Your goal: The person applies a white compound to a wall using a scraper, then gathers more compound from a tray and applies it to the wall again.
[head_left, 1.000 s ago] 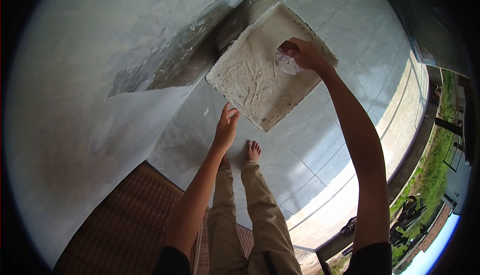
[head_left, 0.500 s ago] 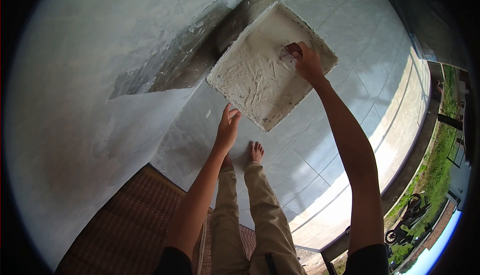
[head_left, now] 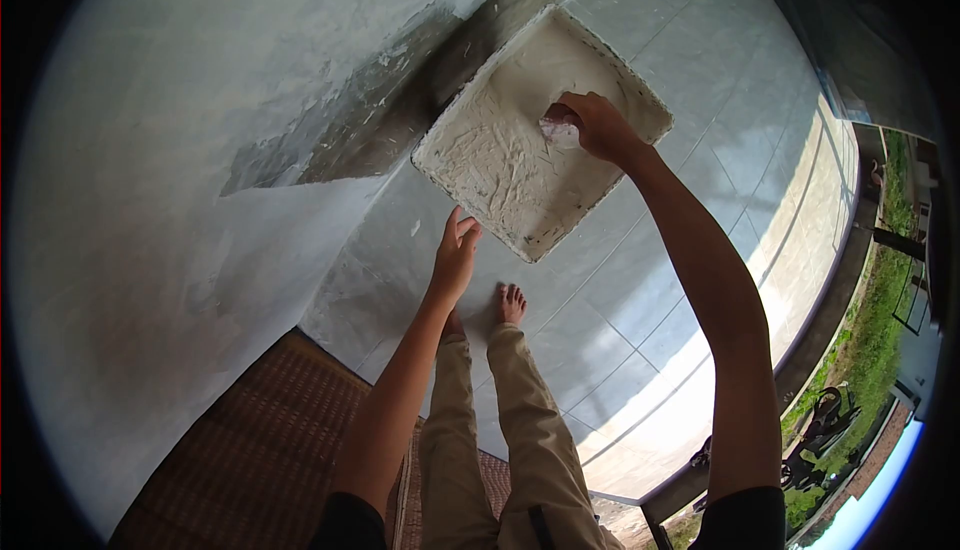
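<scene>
Right hand point(head_left: 598, 128): inside the tray, near its far right side; fingers curled down and closed on a small pale piece point(head_left: 556, 132); nature of the piece not clear at this size.
Left hand point(head_left: 453, 255): raised over the floor just short of the tray's near corner; fingers straight and close together; nothing held; contact with the floor not possible to tell.
Tray point(head_left: 471, 208): shallow, rectangular, flat on the floor with one corner against the foot of the wall; inside coated with white paste point(head_left: 500, 165), ridged and uneven.
Wall point(head_left: 200, 150): mostly pale and smooth; dark bare patch point(head_left: 390, 100) just above the tray, with ragged edges.
Floor point(head_left: 640, 290): glossy grey tiles; a few white flecks near the tray.
Body position: seated on a brown woven mat point(head_left: 260, 440); legs stretched out; bare foot point(head_left: 509, 302) near the tray's lower corner.
Risk, grip: likely slip of the small pale piece; cause, wet paste on the fingers.
Risk, tray: possible slide on the glossy tiles under a hard push; cause, no steadying hand on the rim.
Risk, floor: drips on the tiles and the foot probable; cause, a loaded lift across open floor.
</scene>
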`<state>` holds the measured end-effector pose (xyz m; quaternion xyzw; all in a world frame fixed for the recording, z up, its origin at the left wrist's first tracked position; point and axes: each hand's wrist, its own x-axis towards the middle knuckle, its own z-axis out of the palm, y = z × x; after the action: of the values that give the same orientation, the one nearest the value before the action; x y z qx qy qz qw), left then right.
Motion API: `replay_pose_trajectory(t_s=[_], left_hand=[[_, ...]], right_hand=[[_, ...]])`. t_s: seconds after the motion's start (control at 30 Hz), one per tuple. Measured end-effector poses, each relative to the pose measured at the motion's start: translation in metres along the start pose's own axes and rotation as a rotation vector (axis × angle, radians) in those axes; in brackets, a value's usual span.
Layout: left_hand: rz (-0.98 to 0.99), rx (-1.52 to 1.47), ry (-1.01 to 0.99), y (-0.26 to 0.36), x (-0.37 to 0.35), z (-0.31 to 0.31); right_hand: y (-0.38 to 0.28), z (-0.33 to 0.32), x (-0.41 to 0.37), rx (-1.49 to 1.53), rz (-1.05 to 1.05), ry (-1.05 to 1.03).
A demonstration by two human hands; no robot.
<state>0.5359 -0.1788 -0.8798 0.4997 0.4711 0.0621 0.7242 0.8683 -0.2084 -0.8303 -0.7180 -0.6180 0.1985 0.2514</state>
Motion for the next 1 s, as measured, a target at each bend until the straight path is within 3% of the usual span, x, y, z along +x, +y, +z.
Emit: replay_pose_trajectory(t_s=[0.13, 0.2, 0.43, 0.6, 1.0], left_hand=[[-0.011, -0.005, 0.021, 0.0, 0.0, 0.003], [-0.019, -0.006, 0.022, 0.0, 0.0, 0.002], [-0.004, 0.016, -0.001, -0.001, 0.0, 0.001], [-0.023, 0.013, 0.0, 0.0, -0.001, 0.001], [-0.019, -0.017, -0.001, -0.002, -0.002, 0.002]], right_hand=[[0.011, 0.007, 0.003, -0.091, 0.018, -0.01], [0.018, 0.001, 0.005, 0.096, 0.034, -0.167], [0.008, -0.002, 0.0, 0.076, 0.083, -0.372], [-0.001, -0.001, 0.004, -0.003, 0.119, -0.647], [-0.027, 0.009, 0.003, -0.151, 0.084, -0.825]])
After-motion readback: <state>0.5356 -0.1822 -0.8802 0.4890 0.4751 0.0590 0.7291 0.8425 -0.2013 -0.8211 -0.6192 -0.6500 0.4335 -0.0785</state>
